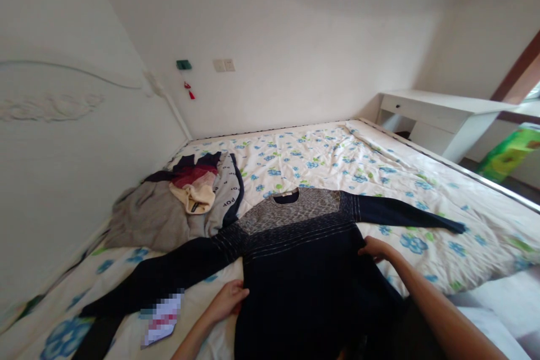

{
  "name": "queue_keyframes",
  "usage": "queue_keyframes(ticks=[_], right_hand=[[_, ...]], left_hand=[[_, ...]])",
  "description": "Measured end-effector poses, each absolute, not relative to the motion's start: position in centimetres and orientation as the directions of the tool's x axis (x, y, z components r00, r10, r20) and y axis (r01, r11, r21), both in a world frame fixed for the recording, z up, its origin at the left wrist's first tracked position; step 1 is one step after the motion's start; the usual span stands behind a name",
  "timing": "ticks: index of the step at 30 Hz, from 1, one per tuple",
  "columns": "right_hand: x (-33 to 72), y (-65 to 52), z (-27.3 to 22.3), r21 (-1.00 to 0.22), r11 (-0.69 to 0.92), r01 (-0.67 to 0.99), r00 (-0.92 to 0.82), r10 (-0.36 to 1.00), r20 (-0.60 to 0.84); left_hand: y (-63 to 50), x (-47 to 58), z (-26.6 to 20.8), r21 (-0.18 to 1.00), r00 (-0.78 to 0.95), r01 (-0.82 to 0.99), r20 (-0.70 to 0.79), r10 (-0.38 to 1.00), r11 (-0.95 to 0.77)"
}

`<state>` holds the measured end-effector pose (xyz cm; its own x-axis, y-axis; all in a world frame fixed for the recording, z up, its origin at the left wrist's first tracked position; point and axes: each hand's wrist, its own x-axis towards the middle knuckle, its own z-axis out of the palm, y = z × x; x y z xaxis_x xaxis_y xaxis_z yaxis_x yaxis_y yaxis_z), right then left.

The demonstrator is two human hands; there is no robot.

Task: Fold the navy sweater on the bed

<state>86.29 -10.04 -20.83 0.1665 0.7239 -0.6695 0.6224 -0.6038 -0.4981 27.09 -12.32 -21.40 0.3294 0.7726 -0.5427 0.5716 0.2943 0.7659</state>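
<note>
A floral bedsheet [329, 152] fills mid-frame. A dark navy sweater [304, 259] lies flat at lower centre, 2 sleeves spread. A clothes pile [185, 202] sits at centre left, a white desk [439, 115] at right. The left hand [230, 298] and right hand [373, 248] each pinch a sweater side edge.

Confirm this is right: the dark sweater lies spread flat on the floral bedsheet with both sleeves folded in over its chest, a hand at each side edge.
Not quite. In the head view the dark sweater has both sleeves stretched straight out, not folded in. It lies flat on the floral bedsheet, with the left hand and right hand at its side edges.
</note>
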Motion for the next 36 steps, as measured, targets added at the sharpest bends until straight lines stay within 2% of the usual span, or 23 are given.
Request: queue_keyframes(ticks=[3, 5, 7, 9, 12, 15, 17, 19, 23, 27, 30, 34, 36], right_hand=[[86.4, -10.3, -20.8, -0.472, -0.637, 0.609, 0.123, 0.664, -0.738], [86.7, -10.3, -21.0, -0.414, -0.655, 0.632, 0.143, 0.623, -0.769], [86.9, -10.1, -21.2, -0.390, -0.647, 0.656, 0.169, 0.628, -0.759], [87.0, -9.6, -21.6, -0.404, -0.607, 0.684, 0.205, 0.692, -0.693], [86.9, -8.8, -22.2, -0.389, -0.502, 0.772, 0.266, 0.812, -0.520], [86.5, -8.2, -22.7, -0.351, -0.447, 0.823, 0.280, 0.856, -0.435], [86.1, -7.8, -22.9, -0.353, -0.450, 0.820, 0.283, 0.856, -0.433], [85.8, -7.5, -22.9, -0.367, -0.453, 0.813, 0.281, 0.856, -0.434], [85.9, -7.0, -23.2, -0.374, -0.467, 0.801, 0.286, 0.848, -0.447], [86.3, -6.7, -23.7, -0.369, -0.488, 0.791, 0.301, 0.835, -0.461], [86.5, -6.5, -24.1, -0.374, -0.488, 0.789, 0.295, 0.834, -0.466], [86.7, -6.1, -24.4, -0.394, -0.484, 0.781, 0.290, 0.840, -0.458], [87.1, -5.7, -24.5, -0.425, -0.489, 0.762, 0.286, 0.842, -0.457]], left_hand=[[-12.9, 26.6, -21.3, 0.754, 0.350, 0.582, -0.570, 0.743, 0.304], [-12.3, 25.6, -20.5, 0.648, 0.352, 0.695, -0.683, 0.640, 0.310], [-10.5, 24.6, -19.1, 0.575, 0.334, 0.772, -0.730, 0.596, 0.272], [-7.7, 23.9, -17.1, 0.581, 0.305, 0.790, -0.651, 0.695, 0.198], [-2.3, 23.4, -14.0, 0.593, 0.199, 0.804, -0.329, 0.923, 0.038], [2.9, 23.4, -12.3, 0.544, 0.148, 0.837, -0.123, 0.981, -0.058], [5.4, 23.8, -12.3, 0.519, 0.174, 0.850, -0.110, 0.979, -0.093], [7.2, 24.2, -13.2, 0.479, 0.218, 0.870, -0.158, 0.963, -0.119], [9.2, 23.6, -16.0, 0.306, 0.252, 0.936, -0.245, 0.936, -0.172], [10.7, 18.9, -17.5, 0.045, 0.110, 0.994, -0.237, 0.965, -0.103], [12.1, 16.2, -16.9, -0.086, 0.021, 0.996, -0.202, 0.979, -0.039], [12.6, 19.0, -15.4, -0.107, -0.036, 0.994, -0.206, 0.978, 0.014], [12.0, 22.0, -15.3, -0.074, 0.010, 0.997, -0.131, 0.991, -0.020]])
